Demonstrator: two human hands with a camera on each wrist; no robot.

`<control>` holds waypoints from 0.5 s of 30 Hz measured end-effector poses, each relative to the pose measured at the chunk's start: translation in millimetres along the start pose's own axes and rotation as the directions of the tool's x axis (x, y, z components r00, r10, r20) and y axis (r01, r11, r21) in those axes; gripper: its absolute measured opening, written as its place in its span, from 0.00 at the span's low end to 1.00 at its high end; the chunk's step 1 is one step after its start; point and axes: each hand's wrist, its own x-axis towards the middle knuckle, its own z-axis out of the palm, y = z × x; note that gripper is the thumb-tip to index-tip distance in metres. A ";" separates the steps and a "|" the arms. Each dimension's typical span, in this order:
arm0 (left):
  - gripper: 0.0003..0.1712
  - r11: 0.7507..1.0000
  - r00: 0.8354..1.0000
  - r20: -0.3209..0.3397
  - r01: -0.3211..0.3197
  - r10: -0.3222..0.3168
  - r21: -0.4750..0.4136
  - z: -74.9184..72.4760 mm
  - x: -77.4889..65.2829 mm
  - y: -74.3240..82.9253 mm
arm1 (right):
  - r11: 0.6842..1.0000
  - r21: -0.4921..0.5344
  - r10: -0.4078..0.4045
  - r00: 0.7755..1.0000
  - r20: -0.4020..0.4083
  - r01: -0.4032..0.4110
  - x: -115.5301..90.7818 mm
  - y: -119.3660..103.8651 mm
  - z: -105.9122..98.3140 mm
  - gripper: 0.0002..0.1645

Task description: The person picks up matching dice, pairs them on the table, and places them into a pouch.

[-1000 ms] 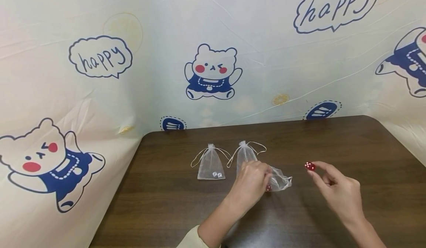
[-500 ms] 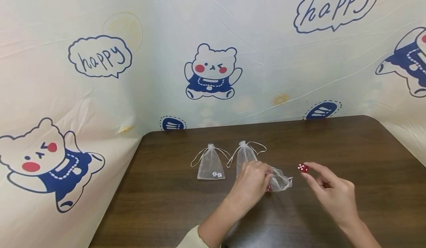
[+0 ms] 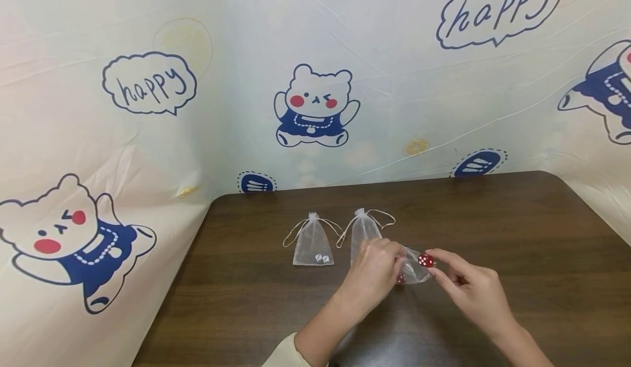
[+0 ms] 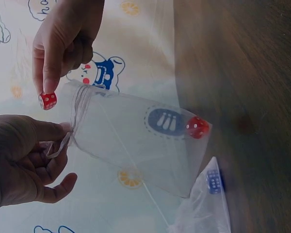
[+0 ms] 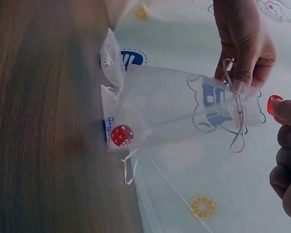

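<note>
My left hand (image 3: pixel 372 271) pinches a sheer white drawstring pouch (image 4: pixel 126 136) by its mouth, near the gathered cord. A red die (image 4: pixel 198 127) with white dots lies inside at the pouch's bottom corner. Between thumb and index finger, my right hand (image 3: pixel 475 290) pinches another red die (image 3: pixel 426 260). In the left wrist view this die (image 4: pixel 47 101) is just outside the pouch's mouth, above my left thumb. From the head view, my left hand hides part of the pouch.
Behind my hands on the dark wooden table (image 3: pixel 236 290) are two more drawstring pouches. The left pouch (image 3: pixel 310 238) holds white dice (image 3: pixel 322 258). The other pouch (image 3: pixel 363 230), partly behind my left hand, has a blue die (image 4: pixel 214 181) in it. A printed cloth (image 3: pixel 394 82) hangs behind the table.
My right hand has moved left with the red die, from apart from the pouch to right at its mouth. The left hand has stayed in place, holding the pouch.
</note>
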 end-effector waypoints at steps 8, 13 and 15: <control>0.03 1.000 1.000 -0.011 -0.025 0.025 0.012 -0.1 0.7 0.1 | 1.000 -0.027 0.000 1.000 -0.004 0.000 2.4 0.9 -1.4 0.25; 0.03 0.999 1.000 -0.013 -0.026 0.026 0.024 -0.5 -1.1 -1.2 | 0.999 -0.042 0.014 0.999 -0.052 -0.016 1.3 5.0 -1.8 0.26; 0.02 0.999 1.000 -0.014 -0.024 0.024 0.021 -0.7 -1.4 -1.6 | 0.999 -0.037 0.025 0.998 -0.062 -0.028 -0.5 8.2 -1.2 0.25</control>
